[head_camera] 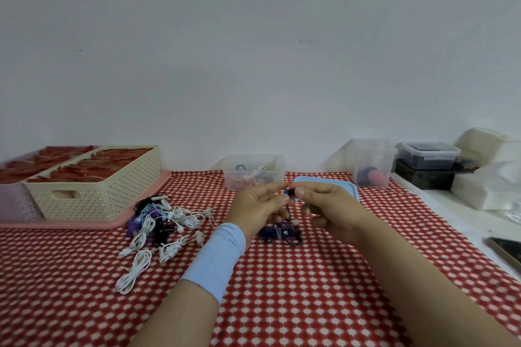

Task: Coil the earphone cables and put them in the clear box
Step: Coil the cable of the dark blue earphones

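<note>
Dark cable [287,210] is pinched at its blue end by fingers [303,192] of left hand [258,207] and right hand [327,205]; remainder bunched on table [282,290] below them. Some earphones [246,180] already seen in box [233,184] beyond fingers; pile [158,222] left of fingers judged outstanding.

The table [282,304], under a red-and-white checked cloth, carries a pink tray [84,224] far out at ten o'clock and a heap of earphones [160,222], mostly white, nearer in at nine. A purple cable [279,232] lies bundled at the centre, with the clear box [253,175] at twelve, a blue lid [349,189] at one and a second tub [372,163] beyond it.
</note>
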Tool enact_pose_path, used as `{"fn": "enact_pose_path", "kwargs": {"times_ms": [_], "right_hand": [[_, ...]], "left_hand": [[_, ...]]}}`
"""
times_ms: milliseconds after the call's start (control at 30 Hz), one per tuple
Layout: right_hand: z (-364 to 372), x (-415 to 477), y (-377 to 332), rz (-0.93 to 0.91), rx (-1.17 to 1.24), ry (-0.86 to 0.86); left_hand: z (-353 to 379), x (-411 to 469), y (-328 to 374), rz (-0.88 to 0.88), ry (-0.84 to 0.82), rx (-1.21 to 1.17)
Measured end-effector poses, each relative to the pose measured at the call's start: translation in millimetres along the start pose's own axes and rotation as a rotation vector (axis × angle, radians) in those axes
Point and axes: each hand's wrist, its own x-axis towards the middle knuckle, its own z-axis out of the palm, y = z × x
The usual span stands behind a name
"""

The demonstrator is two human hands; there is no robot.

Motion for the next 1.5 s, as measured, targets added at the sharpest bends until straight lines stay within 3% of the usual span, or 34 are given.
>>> {"fn": "enact_pose_path", "kwargs": {"times_ms": [433,733,1233,1500], "right_hand": [[-0.9,2.1,0.4,0.038,0.044,-0.029],[0.8,-0.1,-1.4,0.033,-0.100,0.018],[2.9,-2.7,-0.4,0.028,-0.036,0.045],[4.4,-7.3,-1.1,-0.033,-0.148,0.089]], "left_hand": [[-0.5,-2.8,3.2,0.052,0.016,0.015],[-4.8,-0.8,-0.4,0.098,0.022,0.098],[0.7,-1.2,-3.9,0.045,0.004,0.065],[-0.8,2.1,-4.8,0.069,0.092,0.236]]}}
